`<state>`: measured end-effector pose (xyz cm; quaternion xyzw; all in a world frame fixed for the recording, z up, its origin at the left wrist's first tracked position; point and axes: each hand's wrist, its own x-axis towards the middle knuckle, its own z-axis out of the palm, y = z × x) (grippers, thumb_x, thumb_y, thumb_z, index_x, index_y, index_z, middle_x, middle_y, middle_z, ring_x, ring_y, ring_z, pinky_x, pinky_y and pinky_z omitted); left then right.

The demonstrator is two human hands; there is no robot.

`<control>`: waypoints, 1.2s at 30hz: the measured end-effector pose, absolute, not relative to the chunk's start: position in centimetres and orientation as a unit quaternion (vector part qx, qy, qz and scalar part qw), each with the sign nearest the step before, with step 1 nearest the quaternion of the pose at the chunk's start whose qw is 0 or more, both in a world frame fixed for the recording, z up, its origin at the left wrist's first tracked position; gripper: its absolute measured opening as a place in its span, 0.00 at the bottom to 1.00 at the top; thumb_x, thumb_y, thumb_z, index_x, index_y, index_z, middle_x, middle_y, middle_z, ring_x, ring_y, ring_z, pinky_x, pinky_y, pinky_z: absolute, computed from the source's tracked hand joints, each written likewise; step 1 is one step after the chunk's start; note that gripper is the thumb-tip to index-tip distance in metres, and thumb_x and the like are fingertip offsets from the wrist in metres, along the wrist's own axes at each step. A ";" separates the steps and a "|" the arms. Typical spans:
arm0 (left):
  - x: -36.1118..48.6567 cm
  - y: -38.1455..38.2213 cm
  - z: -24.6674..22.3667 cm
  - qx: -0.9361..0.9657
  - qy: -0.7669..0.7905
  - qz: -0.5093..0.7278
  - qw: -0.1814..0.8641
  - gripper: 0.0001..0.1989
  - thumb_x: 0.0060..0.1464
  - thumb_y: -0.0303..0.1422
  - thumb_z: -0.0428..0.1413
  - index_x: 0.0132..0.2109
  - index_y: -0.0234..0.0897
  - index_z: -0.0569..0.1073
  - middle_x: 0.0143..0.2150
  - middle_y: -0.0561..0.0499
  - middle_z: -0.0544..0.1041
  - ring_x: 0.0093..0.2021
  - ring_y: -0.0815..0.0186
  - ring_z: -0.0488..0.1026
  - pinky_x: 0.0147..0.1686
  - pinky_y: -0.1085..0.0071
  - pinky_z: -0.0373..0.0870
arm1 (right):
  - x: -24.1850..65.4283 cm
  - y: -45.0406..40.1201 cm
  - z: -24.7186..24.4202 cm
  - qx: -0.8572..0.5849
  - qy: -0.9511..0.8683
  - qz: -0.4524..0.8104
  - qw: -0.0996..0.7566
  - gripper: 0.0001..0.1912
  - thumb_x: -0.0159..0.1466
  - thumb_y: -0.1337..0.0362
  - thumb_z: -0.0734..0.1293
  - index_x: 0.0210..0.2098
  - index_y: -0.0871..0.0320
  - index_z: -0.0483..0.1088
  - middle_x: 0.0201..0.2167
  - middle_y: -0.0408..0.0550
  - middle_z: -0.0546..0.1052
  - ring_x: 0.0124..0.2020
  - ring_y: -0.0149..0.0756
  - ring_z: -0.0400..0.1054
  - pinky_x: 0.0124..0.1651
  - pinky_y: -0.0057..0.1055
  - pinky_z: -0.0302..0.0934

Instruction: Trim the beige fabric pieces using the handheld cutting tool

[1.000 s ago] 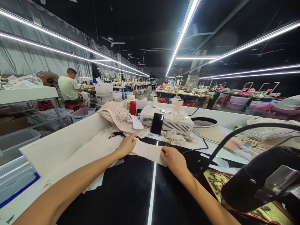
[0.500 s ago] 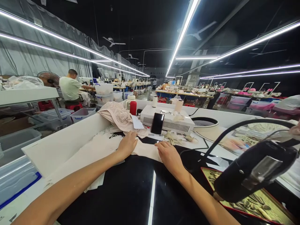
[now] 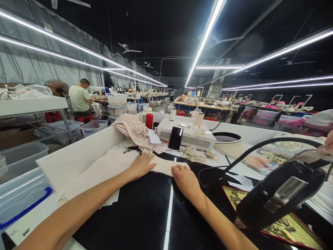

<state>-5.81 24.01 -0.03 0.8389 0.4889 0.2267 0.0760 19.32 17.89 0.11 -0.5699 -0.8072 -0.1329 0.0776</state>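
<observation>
Under both hands' fingers (image 3: 149, 163), pale fabric strip (image 3: 163, 166)

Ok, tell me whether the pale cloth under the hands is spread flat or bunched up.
Spread flat: the pale cloth lies smooth on the black table, left hand and right hand pressing it.

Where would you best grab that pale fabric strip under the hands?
Probably the free right end of the pale fabric strip, from the right and above: it lies flat on the black table, the left hand pins its other end, and the right hand is beside it.

Right hand (image 3: 183, 175) nearer left hand (image 3: 142, 165)
</observation>
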 end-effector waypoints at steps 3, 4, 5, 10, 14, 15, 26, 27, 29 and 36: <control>-6.6 24.0 0.8 0.818 0.515 0.242 0.086 0.21 0.70 0.40 0.60 0.65 0.37 0.71 0.67 0.41 0.71 0.64 0.49 0.72 0.62 0.44 0.72 | 19.4 17.5 -0.1 -0.576 -0.800 -0.143 0.088 0.12 0.73 0.57 0.69 0.50 0.58 0.76 0.49 0.50 0.80 0.48 0.39 0.77 0.51 0.43 0.75; -7.1 24.0 1.4 0.814 0.519 0.246 0.089 0.21 0.71 0.40 0.60 0.65 0.38 0.72 0.67 0.41 0.71 0.63 0.50 0.73 0.62 0.45 0.73 | 19.3 17.3 -0.2 -0.572 -0.801 -0.145 0.097 0.11 0.73 0.58 0.69 0.50 0.59 0.76 0.49 0.50 0.80 0.47 0.39 0.77 0.52 0.43 0.75; -7.9 23.9 2.2 0.809 0.524 0.250 0.090 0.20 0.71 0.40 0.59 0.64 0.38 0.72 0.66 0.41 0.72 0.62 0.51 0.73 0.61 0.47 0.74 | 19.3 17.0 -0.4 -0.566 -0.804 -0.146 0.108 0.09 0.74 0.60 0.68 0.49 0.58 0.76 0.49 0.50 0.81 0.48 0.40 0.77 0.52 0.43 0.75; -14.5 22.3 6.3 0.765 0.600 0.223 0.070 0.17 0.71 0.40 0.60 0.61 0.37 0.74 0.61 0.42 0.75 0.56 0.55 0.77 0.56 0.52 0.77 | 18.6 15.2 -1.8 -0.504 -0.830 -0.139 0.195 0.14 0.71 0.69 0.65 0.54 0.54 0.77 0.55 0.55 0.82 0.52 0.49 0.78 0.54 0.44 0.73; -19.8 19.3 7.6 0.709 0.681 0.174 0.062 0.17 0.71 0.40 0.60 0.60 0.36 0.74 0.59 0.43 0.76 0.53 0.56 0.78 0.53 0.54 0.79 | 17.6 14.1 -3.3 -0.442 -0.851 -0.125 0.254 0.16 0.69 0.67 0.65 0.54 0.52 0.77 0.54 0.53 0.83 0.53 0.51 0.79 0.50 0.46 0.76; -20.6 18.6 7.5 0.697 0.695 0.163 0.066 0.17 0.71 0.40 0.60 0.60 0.36 0.74 0.58 0.43 0.76 0.53 0.56 0.78 0.52 0.54 0.79 | 17.3 13.9 -3.5 -0.425 -0.857 -0.123 0.265 0.16 0.69 0.67 0.65 0.53 0.51 0.77 0.53 0.52 0.83 0.52 0.51 0.80 0.51 0.46 0.76; -21.5 17.2 5.6 0.651 0.732 0.188 0.074 0.18 0.70 0.40 0.60 0.61 0.36 0.74 0.59 0.42 0.76 0.54 0.56 0.77 0.53 0.53 0.79 | 15.1 9.8 -1.1 -0.294 -0.919 -0.116 0.235 0.17 0.69 0.72 0.62 0.48 0.47 0.78 0.50 0.49 0.85 0.45 0.46 0.84 0.39 0.37 0.79; -21.6 17.3 5.5 0.650 0.731 0.192 0.076 0.18 0.71 0.40 0.60 0.61 0.36 0.74 0.59 0.43 0.76 0.54 0.56 0.77 0.53 0.53 0.79 | 15.0 9.7 -1.1 -0.291 -0.922 -0.114 0.230 0.17 0.68 0.72 0.62 0.47 0.47 0.78 0.50 0.49 0.85 0.45 0.46 0.84 0.39 0.36 0.78; -21.8 17.5 5.2 0.650 0.728 0.202 0.083 0.17 0.71 0.40 0.60 0.60 0.36 0.74 0.59 0.43 0.76 0.54 0.56 0.77 0.53 0.54 0.79 | 14.9 9.5 -1.3 -0.282 -0.927 -0.110 0.223 0.18 0.68 0.74 0.62 0.47 0.47 0.78 0.49 0.49 0.85 0.44 0.45 0.84 0.38 0.35 0.78; -22.2 16.9 5.0 0.641 0.708 0.267 0.128 0.18 0.70 0.40 0.60 0.60 0.36 0.74 0.59 0.43 0.76 0.54 0.55 0.77 0.53 0.54 0.79 | 14.1 8.9 -3.0 -0.271 -0.924 -0.078 0.258 0.19 0.68 0.77 0.60 0.45 0.50 0.76 0.47 0.48 0.84 0.40 0.40 0.82 0.40 0.32 0.73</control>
